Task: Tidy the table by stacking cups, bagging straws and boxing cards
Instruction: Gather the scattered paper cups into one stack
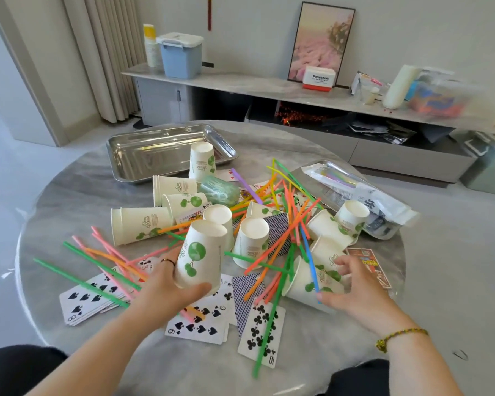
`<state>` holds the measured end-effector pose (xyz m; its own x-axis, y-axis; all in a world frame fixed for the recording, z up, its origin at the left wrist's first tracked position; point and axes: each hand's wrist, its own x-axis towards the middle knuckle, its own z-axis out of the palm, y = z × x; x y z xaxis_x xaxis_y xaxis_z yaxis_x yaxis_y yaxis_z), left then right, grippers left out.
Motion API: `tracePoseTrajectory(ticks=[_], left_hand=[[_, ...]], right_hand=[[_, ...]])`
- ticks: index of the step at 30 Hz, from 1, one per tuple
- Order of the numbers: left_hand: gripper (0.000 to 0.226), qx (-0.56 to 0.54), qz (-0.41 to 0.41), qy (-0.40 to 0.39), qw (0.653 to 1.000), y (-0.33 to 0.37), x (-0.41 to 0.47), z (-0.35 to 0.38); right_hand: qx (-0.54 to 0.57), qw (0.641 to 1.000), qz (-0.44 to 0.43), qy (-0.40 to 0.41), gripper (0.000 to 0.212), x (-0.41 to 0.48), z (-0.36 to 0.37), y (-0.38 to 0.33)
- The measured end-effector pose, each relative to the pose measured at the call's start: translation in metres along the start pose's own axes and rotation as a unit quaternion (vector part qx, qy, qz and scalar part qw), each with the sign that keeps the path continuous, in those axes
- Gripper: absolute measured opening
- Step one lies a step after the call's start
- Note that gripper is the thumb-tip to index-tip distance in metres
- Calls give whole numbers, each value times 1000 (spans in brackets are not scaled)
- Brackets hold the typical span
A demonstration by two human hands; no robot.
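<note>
**One cup held**

Playing cards [252, 335] lie nearer me than the white, green-leafed paper cup [200, 252] my left grip [160, 290] holds upside down. Right of it, my right grip [355, 292] spreads wide at a tipped cup [300, 284] under coloured plastic straws [280, 240]. Beyond it: a steel tray [143, 155].

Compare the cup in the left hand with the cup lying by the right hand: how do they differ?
The held cup is upside down, gripped in the left hand; the lying cup rests on its side on the table. Straws cross the lying cup, none the held cup. Both are white with green prints.
</note>
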<state>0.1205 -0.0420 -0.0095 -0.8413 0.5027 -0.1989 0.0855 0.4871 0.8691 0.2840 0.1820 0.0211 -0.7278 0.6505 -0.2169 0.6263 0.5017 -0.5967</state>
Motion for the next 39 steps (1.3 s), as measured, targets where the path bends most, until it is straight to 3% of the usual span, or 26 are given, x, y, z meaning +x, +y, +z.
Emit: tracePoseTrajectory(ticks=[3,9,13,16,23,31,39], left_hand=[[49,-24,-10,-19,999,0,0,7],[50,-8,-2,-32,999,3,-7,15],[53,-11,-2,-42,999,3,-8,12],[54,-11,4,-49,999,4,-9,12],[57,-13,15,-58,998,1,-9,11],[65,13,38,-70,997,-3,-7,13],[60,-20,46,-67,996,-14,-2,21]], right_hand=[[-1,996,11,-91,72,-1,0,6],[13,986,-5,-164,95,5,5,11],[-82,979,-12,-189,119,6,15,9],[-127,981,-17,-144,108,7,23,8],[-85,991,4,-106,72,4,11,3],[-25,997,-37,-58,55,-11,-16,0],[59,992,-105,-29,59,-21,-31,-24]])
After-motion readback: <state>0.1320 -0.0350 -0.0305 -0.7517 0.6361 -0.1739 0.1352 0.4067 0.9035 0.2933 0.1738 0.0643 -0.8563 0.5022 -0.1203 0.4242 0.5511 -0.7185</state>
